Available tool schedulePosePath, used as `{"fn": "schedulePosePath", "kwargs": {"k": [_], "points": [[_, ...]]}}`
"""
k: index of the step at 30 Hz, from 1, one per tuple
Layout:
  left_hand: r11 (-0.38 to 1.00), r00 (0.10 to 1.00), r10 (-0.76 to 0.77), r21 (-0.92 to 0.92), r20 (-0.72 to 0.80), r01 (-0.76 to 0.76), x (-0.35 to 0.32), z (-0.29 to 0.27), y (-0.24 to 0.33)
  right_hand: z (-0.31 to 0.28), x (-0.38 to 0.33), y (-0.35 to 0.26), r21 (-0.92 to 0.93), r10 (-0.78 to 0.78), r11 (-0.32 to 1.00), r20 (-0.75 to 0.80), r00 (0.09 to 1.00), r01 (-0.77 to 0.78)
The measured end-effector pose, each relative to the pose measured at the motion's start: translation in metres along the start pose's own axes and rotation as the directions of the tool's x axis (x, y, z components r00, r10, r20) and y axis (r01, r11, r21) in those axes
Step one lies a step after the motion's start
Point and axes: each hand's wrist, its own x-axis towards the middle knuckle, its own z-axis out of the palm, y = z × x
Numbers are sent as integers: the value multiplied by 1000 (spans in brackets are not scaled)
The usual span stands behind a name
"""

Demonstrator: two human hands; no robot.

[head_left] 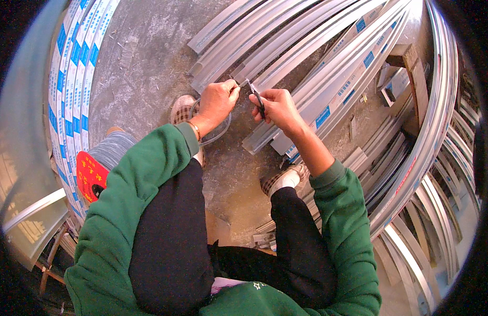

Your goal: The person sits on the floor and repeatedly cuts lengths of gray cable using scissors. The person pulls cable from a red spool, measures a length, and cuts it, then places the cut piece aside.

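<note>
My left hand is closed in a pinch near the upper middle. A thin grey strip hangs in a loop below and behind it, and a short end seems to stick out past my fingertips. Across a small gap, my right hand is closed on a pair of scissors with dark handles. The blades point up and left toward that short end; whether they touch it is too small to tell. At my left stands a spool wound with grey material, with a red end plate partly covered by my sleeve.
Long metal profiles lie ahead and to the right on the grey floor. More curve along the right beside a wooden frame. Blue-and-white wrapped lengths stand at the left. My feet rest on the floor below my hands.
</note>
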Motion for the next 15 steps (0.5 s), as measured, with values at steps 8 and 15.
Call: {"fn": "schedulePosePath", "kwargs": {"k": [8,15], "points": [[1000,1000,2,-6,7,-2,-2,-4,1,1,2,5,-40,-9,999,10,1000,10],[1000,1000,25,-3,-13,-25,-1,-3,2,0,3,2,-58,9,998,-14,1000,-10]]}}
